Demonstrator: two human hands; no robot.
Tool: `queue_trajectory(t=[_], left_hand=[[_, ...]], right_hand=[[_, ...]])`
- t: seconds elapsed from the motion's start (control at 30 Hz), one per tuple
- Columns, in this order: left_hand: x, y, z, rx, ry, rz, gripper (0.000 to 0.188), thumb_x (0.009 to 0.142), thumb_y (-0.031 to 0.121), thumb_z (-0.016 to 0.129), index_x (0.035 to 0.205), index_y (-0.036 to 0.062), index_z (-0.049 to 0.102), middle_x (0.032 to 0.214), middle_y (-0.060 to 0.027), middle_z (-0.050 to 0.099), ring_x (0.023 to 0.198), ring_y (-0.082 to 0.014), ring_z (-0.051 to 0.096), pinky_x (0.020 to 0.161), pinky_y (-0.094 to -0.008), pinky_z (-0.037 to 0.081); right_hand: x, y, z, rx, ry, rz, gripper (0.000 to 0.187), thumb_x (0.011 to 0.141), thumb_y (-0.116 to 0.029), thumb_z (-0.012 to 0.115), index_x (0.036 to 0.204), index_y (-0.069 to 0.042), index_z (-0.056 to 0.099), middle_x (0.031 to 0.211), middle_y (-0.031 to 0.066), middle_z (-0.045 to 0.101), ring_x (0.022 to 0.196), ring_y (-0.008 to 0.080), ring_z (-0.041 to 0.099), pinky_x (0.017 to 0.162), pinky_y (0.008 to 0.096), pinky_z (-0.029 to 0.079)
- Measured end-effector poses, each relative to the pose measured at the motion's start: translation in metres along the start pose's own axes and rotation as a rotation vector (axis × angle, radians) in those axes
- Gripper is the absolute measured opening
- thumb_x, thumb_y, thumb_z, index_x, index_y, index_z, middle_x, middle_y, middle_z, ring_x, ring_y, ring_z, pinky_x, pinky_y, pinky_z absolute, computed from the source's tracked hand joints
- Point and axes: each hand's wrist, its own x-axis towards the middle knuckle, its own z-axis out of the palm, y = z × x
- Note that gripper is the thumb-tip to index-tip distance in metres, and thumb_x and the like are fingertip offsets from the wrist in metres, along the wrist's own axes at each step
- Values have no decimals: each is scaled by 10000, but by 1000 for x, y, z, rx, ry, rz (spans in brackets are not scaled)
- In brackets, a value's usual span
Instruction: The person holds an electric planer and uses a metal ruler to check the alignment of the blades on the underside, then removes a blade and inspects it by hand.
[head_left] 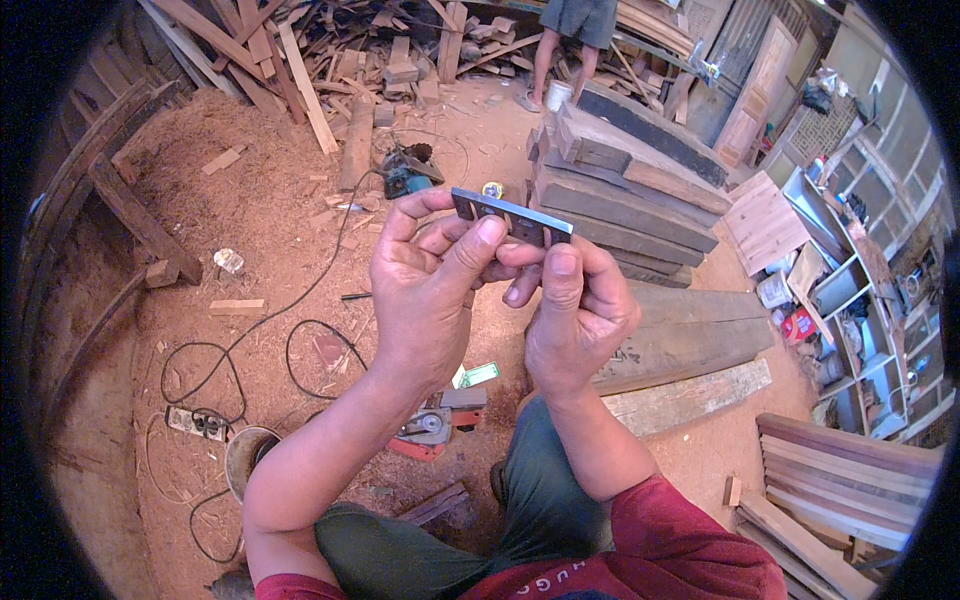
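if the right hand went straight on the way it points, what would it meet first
Likely the blade, which the right hand seems to touch; beyond it, perhaps the timber stack, though depth is unclear.

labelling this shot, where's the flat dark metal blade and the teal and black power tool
Flat dark metal blade [523, 225], head view: on its broad face.
Teal and black power tool [403, 184], head view: on its teal housing.

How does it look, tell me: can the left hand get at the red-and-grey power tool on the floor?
Probably yes, once the left hand lets go of the metal blade; the red-and-grey power tool lies near the right knee, no board over it.
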Motion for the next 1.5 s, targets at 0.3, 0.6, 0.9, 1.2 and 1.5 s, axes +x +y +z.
queue_trajectory(t=[0.3,0.6,0.9,1.2,1.5], left_hand=[[1,-1,2,-68,31,-52,348,930,9,675,1190,31,445,961,-164,698,821,-225,735,691,-333,626],[1,-3,-2,-84,26,-93,362,925,46,699,1197,30,459,972,-144,704,803,-193,732,647,-293,604],[-1,-5,1,-100,66,-127,373,939,66,689,1234,19,467,981,-151,703,792,-188,727,635,-293,607],[-1,-7,-2,-120,62,-140,356,952,67,672,1246,22,475,998,-138,694,795,-168,710,633,-279,603],[-1,-10,-5,-115,47,-145,327,959,71,663,1235,35,493,981,-124,696,788,-155,704,625,-268,594]], right_hand=[[-1,1,-2,-18,-12,1,217,989,-171,655,1004,43,685,877,111,755,614,61,618,542,207,505],[-3,2,0,-11,5,9,198,966,-150,686,988,46,700,870,104,755,630,62,625,548,211,507],[-5,4,-6,-157,-91,-60,214,1000,-192,637,1026,20,623,898,160,744,650,97,624,576,232,532],[-8,4,-5,-86,-44,1,214,918,-99,739,1038,73,695,885,121,760,794,117,700,709,247,555],[-9,5,-4,-29,-43,27,240,903,-90,754,1060,79,689,931,148,750,819,145,712,721,264,571]])
